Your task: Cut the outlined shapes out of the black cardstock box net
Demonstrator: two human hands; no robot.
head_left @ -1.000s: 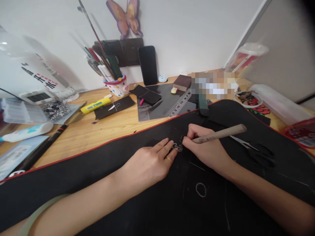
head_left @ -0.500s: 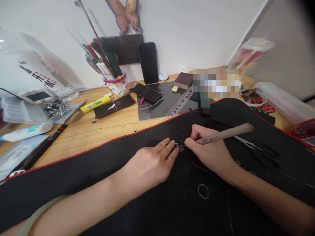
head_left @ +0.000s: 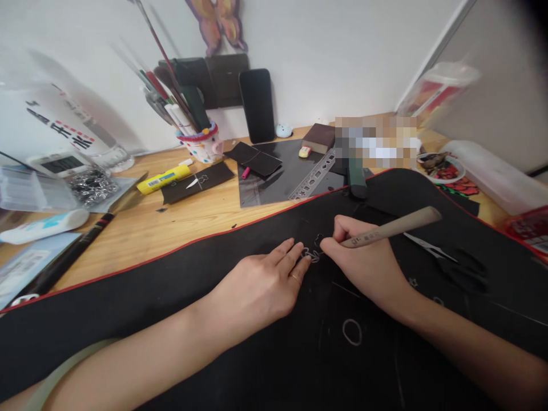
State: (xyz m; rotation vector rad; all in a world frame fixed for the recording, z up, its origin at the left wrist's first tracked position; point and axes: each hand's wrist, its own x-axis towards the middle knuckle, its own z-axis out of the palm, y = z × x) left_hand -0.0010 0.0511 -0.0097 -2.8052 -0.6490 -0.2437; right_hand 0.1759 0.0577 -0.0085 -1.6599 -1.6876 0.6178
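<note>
Right hand [head_left: 368, 265] grips a wooden-handled tool [head_left: 391, 227] on matte black mat [head_left: 171, 297]

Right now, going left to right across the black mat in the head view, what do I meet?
Left hand → small pale shape → right hand, holding a wooden tool → scissors.

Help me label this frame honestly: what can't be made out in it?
All in the head view:
- Tip of the wooden-handled tool: hidden by the right hand.
- The small pale-outlined shape: too small, partly under the left hand.
- Back of the desk: a pixelated patch covers it.
- The bottle, far left: blurred, cut by the edge.
</note>
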